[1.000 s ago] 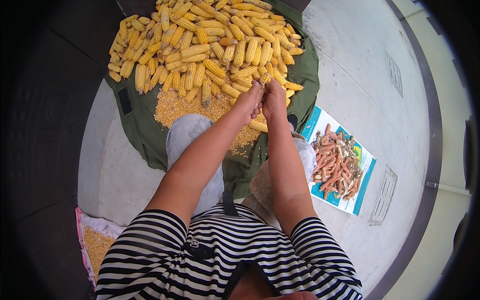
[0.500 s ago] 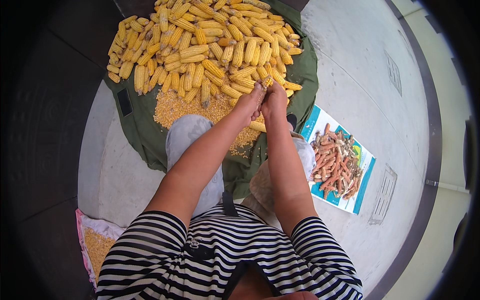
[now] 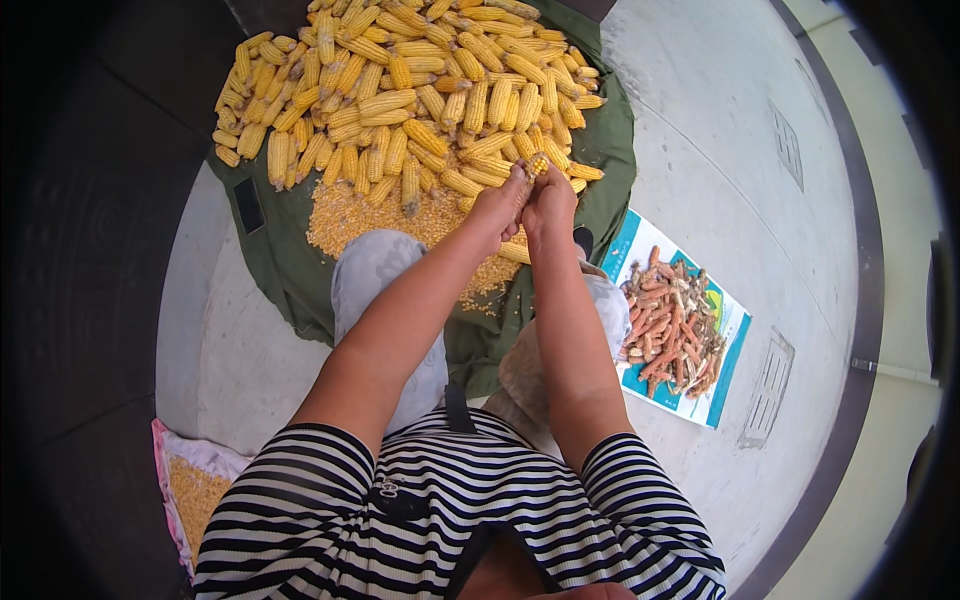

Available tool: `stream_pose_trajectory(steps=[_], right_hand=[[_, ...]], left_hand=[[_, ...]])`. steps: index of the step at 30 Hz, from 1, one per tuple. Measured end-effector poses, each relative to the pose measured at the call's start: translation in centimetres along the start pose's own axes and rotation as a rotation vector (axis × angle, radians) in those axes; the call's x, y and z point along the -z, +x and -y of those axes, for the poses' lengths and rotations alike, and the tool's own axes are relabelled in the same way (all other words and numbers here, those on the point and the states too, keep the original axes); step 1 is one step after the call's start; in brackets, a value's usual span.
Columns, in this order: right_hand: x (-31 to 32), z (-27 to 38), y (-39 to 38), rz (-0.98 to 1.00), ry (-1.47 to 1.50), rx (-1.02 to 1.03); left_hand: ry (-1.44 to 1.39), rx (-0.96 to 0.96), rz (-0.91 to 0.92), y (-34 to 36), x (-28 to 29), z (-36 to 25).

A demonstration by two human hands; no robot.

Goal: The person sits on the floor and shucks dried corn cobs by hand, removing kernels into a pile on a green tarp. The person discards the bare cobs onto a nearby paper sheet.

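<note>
Between my two hands is a corn cob (image 3: pixel 539 165), its yellow kernel end poking out past the fingertips. My left hand (image 3: pixel 497 207) is closed round the lower part of it. From the other side my right hand (image 3: pixel 549 203) grips it, and the two hands touch. Much of the cob is hidden by the fingers. Just beyond the hands lies a big heap of yellow corn cobs (image 3: pixel 400 90). Loose corn kernels (image 3: pixel 370 218) are spread below the heap, left of my hands. Heap and kernels rest on a dark green cloth (image 3: pixel 280 270).
A black phone-like slab (image 3: pixel 249 205) lies on the cloth's left side. To the right, stripped reddish cobs (image 3: pixel 670 330) are piled on a blue and white sheet (image 3: pixel 712 412). A pink-edged bag (image 3: pixel 222 457) with kernels stands at lower left. My knees (image 3: pixel 375 265) flank the cloth.
My hands have shifted very slightly on the cob, and its exposed end has tilted a little. Everything else stays in place.
</note>
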State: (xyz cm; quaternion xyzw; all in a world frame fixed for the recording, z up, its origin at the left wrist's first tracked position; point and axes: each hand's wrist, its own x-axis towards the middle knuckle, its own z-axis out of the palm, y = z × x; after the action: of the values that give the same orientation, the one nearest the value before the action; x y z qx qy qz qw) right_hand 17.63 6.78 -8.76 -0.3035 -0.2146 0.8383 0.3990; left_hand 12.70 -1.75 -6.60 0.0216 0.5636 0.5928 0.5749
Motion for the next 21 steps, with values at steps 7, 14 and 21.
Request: stream_pose_trajectory(steps=[7,14,21], right_hand=[[-0.5,1.3,-0.7,-0.007,0.022,-0.095],[0.1,0.8,-0.3,0.062,-0.010,-0.090],[-0.2,1.3,-0.6,0.029,0.033,-0.139]], left_hand=[[-0.005,0.039,0.006,-0.7,-0.2,-0.6],[-0.020,0.064,0.017,-0.2,0.3,-0.3],[-0.024,0.094,0.046,-0.4,0.4,-0.6]])
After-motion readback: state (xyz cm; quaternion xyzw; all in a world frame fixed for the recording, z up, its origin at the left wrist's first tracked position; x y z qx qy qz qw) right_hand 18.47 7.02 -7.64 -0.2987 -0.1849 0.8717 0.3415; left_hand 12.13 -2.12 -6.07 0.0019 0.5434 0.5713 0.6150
